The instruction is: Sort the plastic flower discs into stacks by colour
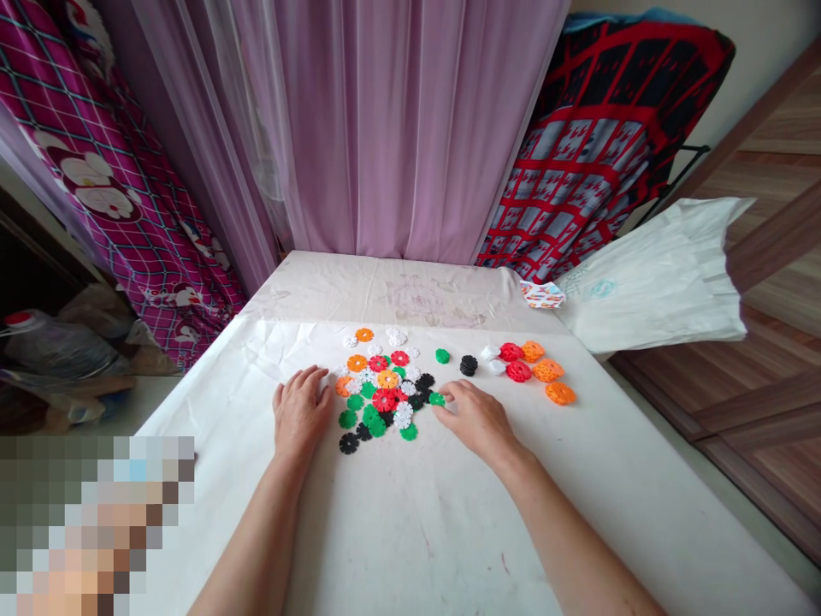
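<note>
A loose heap of flower-shaped notched discs (385, 399) in red, orange, green, white and black lies on the white-covered table (385, 522). My left hand (301, 406) rests palm down at the heap's left edge, fingers extended and holding nothing. On the opposite side, my right hand (475, 415) has its thumb and index finger closed on a green notched disc (437, 399). Just beyond that hand are small stacks: a green stack (442, 356), a black stack (469, 365), white stacks (491, 352), red stacks (518, 371) and orange stacks (547, 370).
A white bag (660, 278) lies over the table's right rear edge, beside a small patterned item (542, 294). Purple curtains (416, 128) hang behind the table. A red-and-black patterned cloth (577, 145) hangs at right. Pixelation covers the lower left corner.
</note>
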A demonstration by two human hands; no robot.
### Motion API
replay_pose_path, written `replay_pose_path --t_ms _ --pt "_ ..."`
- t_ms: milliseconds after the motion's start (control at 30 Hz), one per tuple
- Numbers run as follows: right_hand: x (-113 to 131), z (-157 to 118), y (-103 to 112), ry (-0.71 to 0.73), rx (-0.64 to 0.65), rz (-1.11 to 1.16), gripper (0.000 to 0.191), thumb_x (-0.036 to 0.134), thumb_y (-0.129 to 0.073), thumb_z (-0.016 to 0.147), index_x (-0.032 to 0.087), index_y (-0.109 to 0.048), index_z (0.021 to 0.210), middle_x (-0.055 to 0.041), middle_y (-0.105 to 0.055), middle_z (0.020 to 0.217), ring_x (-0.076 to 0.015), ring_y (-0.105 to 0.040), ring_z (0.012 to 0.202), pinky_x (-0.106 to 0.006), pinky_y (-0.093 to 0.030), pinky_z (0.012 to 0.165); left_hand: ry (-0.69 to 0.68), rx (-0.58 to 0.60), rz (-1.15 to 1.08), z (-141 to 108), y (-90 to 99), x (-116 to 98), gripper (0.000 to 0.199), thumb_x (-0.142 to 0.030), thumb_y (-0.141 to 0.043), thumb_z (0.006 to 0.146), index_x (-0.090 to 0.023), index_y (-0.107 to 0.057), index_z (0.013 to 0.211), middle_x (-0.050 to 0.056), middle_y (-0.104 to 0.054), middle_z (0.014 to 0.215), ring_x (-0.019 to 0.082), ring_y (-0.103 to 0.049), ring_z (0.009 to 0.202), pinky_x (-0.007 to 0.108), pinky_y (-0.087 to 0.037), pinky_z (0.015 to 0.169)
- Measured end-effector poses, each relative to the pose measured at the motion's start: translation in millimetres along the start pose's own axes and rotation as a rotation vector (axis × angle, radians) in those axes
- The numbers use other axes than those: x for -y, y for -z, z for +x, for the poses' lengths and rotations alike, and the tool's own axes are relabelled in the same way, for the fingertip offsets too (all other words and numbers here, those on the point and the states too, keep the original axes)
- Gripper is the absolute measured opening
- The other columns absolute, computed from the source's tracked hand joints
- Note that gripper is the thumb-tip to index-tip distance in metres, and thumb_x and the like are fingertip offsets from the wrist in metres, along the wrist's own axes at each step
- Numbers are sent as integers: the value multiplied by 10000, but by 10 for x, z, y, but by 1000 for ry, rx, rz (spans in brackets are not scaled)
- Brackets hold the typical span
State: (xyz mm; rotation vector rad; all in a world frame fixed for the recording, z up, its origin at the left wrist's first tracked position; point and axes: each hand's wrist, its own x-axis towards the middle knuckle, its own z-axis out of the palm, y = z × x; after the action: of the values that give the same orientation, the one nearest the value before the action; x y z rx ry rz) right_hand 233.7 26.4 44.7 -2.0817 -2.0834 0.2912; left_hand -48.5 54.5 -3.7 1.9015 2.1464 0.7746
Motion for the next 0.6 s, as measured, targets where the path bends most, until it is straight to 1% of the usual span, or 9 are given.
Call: replay_pose_path --t_ms 67,133,233,300,367,500,600 --pt "-67 157 126 -14 -71 -58 211 323 -609 870 255 -683 1056 -23 -690 1055 -176 -632 935 -265 -405 718 2 1 1 -1 1 -4 356 -309 -454 903 -263 -647 1198 59 -604 1386 269 -460 1350 527 -239 1170" --pt "-129 360 246 -25 -128 -144 236 334 -606 874 249 -693 1076 -49 -682 1086 -201 -616 979 -282 -408 754 6 9 4 -1 8 -12 357 -309 -455 903 -261 -647 1200 60 -604 1385 268 -460 1351 525 -237 1172" --pt "-204 671 336 14 -136 -232 244 325 -620 862 243 -714 1071 -78 -660 1167 -239 -563 1090 -321 -392 875 16 17 3 1 25 -25 358 -312 -459 901 -261 -650 1200 67 -606 1382 274 -464 1347 533 -244 1167" --pt "-240 829 321 35 -118 -237 240 318 -633 848 243 -725 1057 -82 -641 1222 -254 -528 1146 -351 -367 937 17 21 1 3 35 -30 361 -314 -457 902 -258 -650 1201 70 -604 1385 281 -465 1347 540 -254 1161" --pt "-267 928 269 42 -98 -219 235 326 -646 836 245 -732 1038 -81 -628 1251 -261 -511 1169 -370 -349 965 13 18 3 4 37 -29 360 -316 -454 904 -256 -652 1199 70 -602 1387 283 -468 1345 541 -261 1157" --pt "-295 999 172 42 -56 -195 236 342 -656 821 252 -732 1026 -76 -619 1262 -258 -498 1180 -376 -335 976 7 4 4 4 25 -18 347 -317 -464 902 -267 -660 1183 66 -611 1378 277 -476 1338 530 -265 1156" --pt "-304 1017 152 37 -27 -196 241 348 -646 830 250 -730 1034 -77 -616 1266 -257 -494 1187 -375 -332 978 6 5 10 3 21 -19 347 -319 -466 903 -265 -658 1188 66 -612 1377 276 -474 1340 531 -260 1160"
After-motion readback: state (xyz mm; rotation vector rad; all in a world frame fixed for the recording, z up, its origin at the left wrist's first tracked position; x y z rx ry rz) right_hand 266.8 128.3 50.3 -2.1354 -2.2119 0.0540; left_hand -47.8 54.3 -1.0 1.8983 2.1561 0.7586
